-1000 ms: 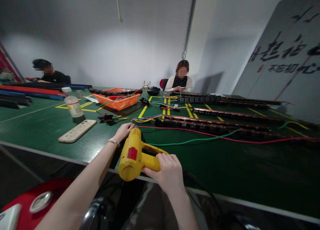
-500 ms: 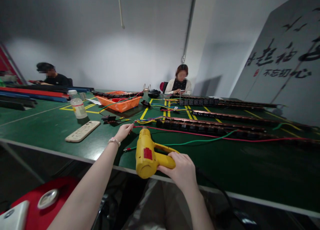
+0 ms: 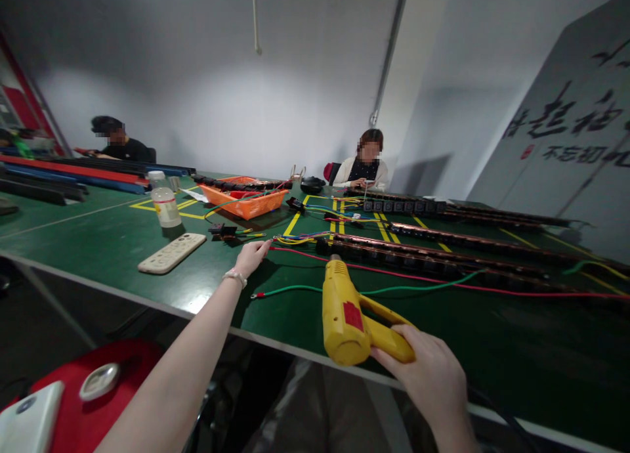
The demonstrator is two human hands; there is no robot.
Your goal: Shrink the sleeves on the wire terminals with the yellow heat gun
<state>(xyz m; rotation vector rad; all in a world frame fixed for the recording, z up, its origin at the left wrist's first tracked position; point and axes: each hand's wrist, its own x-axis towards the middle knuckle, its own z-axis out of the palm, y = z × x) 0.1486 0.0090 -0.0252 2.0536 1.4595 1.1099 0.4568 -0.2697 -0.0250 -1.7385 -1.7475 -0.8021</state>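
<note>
My right hand (image 3: 428,367) is wrapped round the handle of a yellow heat gun (image 3: 344,315), whose nozzle points away from me over the table. With its fingers closed, my left hand (image 3: 252,259) pinches the near end of a long red wire (image 3: 384,268). A green wire (image 3: 290,289) with a ring terminal at its end lies on the table in front of the left hand and runs behind the heat gun. Just beyond, a bundle of yellow and blue wires (image 3: 300,238) comes out of a long dark strip with copper-coloured edges (image 3: 418,256).
Left of my hand lie a phone in a cream case (image 3: 172,253), a bottle (image 3: 165,203) and black connectors (image 3: 224,231). An orange basket (image 3: 246,207) stands farther back. More strips (image 3: 482,239) lie right. Two people sit across the table (image 3: 211,289). A red stool (image 3: 132,361) is below left.
My right hand has carried the heat gun to the right, away from the wire's end. The left hand keeps its hold on the red wire. The whole view has shifted slightly.
</note>
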